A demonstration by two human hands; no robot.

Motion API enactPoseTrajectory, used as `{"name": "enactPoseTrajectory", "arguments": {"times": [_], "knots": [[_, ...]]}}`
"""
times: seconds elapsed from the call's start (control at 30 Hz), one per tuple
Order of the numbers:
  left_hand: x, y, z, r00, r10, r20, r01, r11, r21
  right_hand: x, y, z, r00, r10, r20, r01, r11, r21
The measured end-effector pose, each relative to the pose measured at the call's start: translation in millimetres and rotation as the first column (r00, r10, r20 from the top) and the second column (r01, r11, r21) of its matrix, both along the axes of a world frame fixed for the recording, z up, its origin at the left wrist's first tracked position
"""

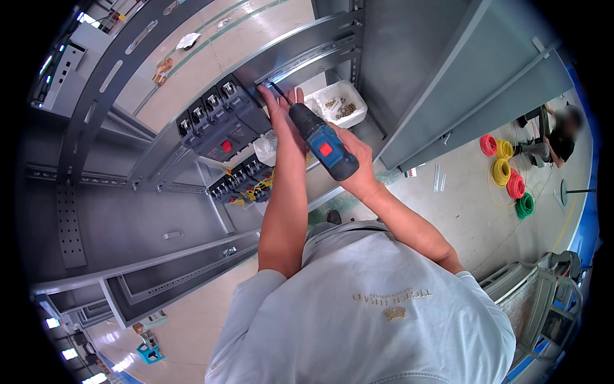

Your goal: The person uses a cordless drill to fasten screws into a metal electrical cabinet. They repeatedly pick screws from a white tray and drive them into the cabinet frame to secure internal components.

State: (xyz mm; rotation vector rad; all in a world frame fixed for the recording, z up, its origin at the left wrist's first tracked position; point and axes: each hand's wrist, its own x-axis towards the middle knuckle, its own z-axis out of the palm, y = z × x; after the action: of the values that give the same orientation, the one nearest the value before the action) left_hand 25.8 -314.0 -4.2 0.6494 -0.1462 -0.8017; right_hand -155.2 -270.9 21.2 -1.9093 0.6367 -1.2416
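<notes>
My right hand (pixel 355 153) is wrapped round the grip of a blue and black cordless drill (pixel 317 137). Its long thin bit (pixel 280 91) points up and left at a slotted metal rail (pixel 307 61) inside the grey cabinet. Beside the bit, my left hand (pixel 281 114) reaches up with stretched fingers, their tips close to the rail. Left of that hand sits a large dark circuit breaker (pixel 240 131) with a red part and bare metal terminals. Whether a screw is at the bit's tip is too small to tell.
A white foam box (pixel 348 102) with small brass-coloured hardware stands just right of the drill. Smaller breakers with yellow wires (pixel 246 185) sit below. A grey cabinet panel (pixel 473 89) rises at right. Coloured wire coils (pixel 502 171) and another person (pixel 563 137) are farther right.
</notes>
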Motion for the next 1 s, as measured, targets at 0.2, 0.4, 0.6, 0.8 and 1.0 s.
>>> {"name": "enactPoseTrajectory", "arguments": {"times": [0.2, 0.4, 0.6, 0.8, 1.0], "knots": [[-3.9, -4.0, 3.9, 0.998, -0.011, 0.063, 0.011, 1.000, 0.010, -1.1, 1.5, -1.1, 1.000, 0.015, 0.009, -0.015, 0.999, 0.035], [-5.8, -3.4, 7.4, 0.997, -0.001, 0.080, 0.000, 1.000, 0.015, -1.6, -3.3, -2.8, 1.000, 0.024, 0.001, -0.024, 0.999, 0.030], [-7.4, -1.0, 13.3, 0.997, -0.020, 0.074, 0.018, 0.999, 0.030, -2.4, -5.1, -1.3, 0.999, 0.029, -0.014, -0.029, 0.999, 0.025], [-5.1, -1.7, 9.4, 0.998, -0.014, 0.064, 0.013, 1.000, 0.018, -2.2, -0.4, 1.9, 0.999, 0.035, -0.011, -0.035, 0.999, 0.015], [-5.3, -1.1, 12.8, 0.995, -0.046, 0.083, 0.043, 0.998, 0.040, -1.4, -0.4, 5.5, 1.000, 0.020, -0.021, -0.020, 1.000, 0.001]]}}
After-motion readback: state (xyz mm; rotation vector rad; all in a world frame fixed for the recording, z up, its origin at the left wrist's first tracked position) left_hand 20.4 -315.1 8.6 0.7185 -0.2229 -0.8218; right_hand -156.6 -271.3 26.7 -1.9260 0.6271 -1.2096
